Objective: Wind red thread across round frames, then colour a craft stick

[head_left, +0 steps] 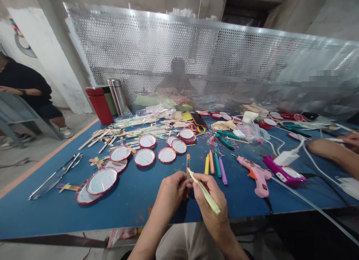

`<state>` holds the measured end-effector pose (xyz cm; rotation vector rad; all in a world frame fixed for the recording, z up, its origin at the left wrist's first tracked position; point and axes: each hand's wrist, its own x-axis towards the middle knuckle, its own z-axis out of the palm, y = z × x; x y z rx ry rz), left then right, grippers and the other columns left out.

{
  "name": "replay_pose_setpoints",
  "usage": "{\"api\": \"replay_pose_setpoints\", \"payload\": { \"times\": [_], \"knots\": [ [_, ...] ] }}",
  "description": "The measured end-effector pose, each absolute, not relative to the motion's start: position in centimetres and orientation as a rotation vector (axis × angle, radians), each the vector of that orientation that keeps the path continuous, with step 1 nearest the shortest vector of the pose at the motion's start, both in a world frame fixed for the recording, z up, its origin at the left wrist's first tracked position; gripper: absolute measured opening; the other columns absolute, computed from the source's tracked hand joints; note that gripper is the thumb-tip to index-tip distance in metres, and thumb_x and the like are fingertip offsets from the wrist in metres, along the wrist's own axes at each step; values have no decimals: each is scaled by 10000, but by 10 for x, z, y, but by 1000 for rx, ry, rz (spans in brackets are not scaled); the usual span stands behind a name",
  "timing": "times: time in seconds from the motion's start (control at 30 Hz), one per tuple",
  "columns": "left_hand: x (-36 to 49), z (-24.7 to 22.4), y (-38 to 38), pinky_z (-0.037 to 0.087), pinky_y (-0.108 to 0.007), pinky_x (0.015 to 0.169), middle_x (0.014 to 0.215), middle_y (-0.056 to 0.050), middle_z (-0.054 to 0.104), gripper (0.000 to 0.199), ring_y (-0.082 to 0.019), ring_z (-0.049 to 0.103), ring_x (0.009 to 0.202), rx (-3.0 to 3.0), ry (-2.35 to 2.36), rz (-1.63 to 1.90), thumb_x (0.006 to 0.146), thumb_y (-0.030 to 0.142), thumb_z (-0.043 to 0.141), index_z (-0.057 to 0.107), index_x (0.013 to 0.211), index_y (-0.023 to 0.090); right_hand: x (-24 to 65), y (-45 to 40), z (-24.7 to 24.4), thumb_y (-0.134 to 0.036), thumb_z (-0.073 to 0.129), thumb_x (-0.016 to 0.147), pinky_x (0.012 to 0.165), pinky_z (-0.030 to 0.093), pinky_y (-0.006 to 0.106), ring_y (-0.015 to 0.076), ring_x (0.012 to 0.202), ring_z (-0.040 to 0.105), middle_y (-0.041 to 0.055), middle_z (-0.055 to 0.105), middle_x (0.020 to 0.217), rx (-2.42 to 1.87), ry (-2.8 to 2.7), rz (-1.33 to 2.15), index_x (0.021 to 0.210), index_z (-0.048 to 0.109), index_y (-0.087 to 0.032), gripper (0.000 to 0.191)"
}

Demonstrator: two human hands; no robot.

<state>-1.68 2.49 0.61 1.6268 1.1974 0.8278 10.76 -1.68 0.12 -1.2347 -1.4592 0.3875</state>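
Between the fingers of my left hand (174,188) stands a wooden craft stick (188,163), its upper part coloured in bands of orange, green and purple. My right hand (211,194) grips a pale yellow-green marker (206,196), its tip against or very near the stick's edge. To the right of the stick lie a yellow marker (206,164), an orange marker (211,162), a teal marker (218,165) and a purple marker (223,170). Several round red-rimmed discs, such as the near one (101,180), lie to the left, some with coloured sticks attached.
A pink glue gun (256,176) and a purple power strip (284,172) with cables lie right. Loose craft sticks (103,138) spread at the back left, by a red bottle (99,106). Glasses (56,176) rest left. Another person's arm (333,153) reaches in at right.
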Motion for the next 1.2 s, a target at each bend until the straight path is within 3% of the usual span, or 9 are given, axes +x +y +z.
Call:
{"api": "replay_pose_setpoints", "payload": {
  "times": [0.63,1.2],
  "knots": [
    [-17,5,25,427,-206,497,532,30,562,178,-120,555,469,1643,1187,811,808,292,421,477,661,209,106,-13,-7,-300,515,884,686,562,274,175,748,695,59,725,861,-1343,-1306,448,960,636,-176,189],
    [-17,6,26,419,-194,479,522,36,553,173,-113,554,462,1618,1169,819,810,287,437,521,690,196,105,-14,-1,-309,529,878,663,551,229,156,730,689,39,722,826,-1313,-1297,544,951,638,-180,184]
  ]
}}
